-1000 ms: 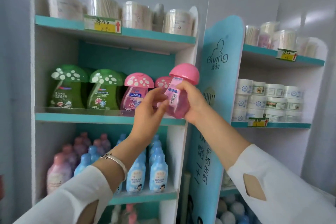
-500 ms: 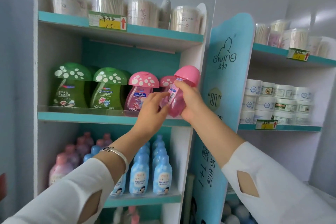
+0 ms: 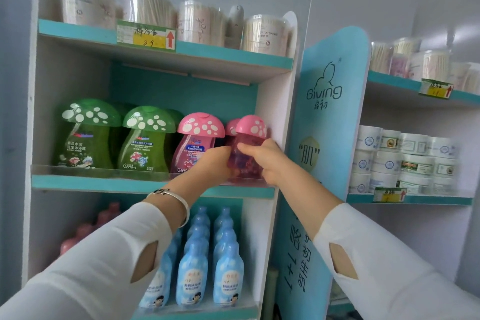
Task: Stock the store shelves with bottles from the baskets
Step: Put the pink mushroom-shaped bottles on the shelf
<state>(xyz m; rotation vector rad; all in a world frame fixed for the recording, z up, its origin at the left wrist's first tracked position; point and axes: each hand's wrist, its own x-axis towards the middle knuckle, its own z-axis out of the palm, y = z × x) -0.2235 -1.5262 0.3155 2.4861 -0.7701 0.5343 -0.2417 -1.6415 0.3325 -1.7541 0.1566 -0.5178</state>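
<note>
A pink bottle with a mushroom-shaped cap stands upright at the right end of the middle shelf, close to the shelf's white side wall. My left hand grips its left side and my right hand grips its right side. Behind it shows the cap of another pink bottle. To the left stand a pink mushroom bottle and two green mushroom bottles. No basket is in view.
Blue bottles and pink bottles fill the lower shelf. Tubs of cotton swabs line the top shelf. A blue "Giving" divider panel stands right of the unit, with white jars on the neighbouring shelf.
Both hands have carried the pink bottle from in front of the shelf into its right end and turned it upright. The view has moved closer.
</note>
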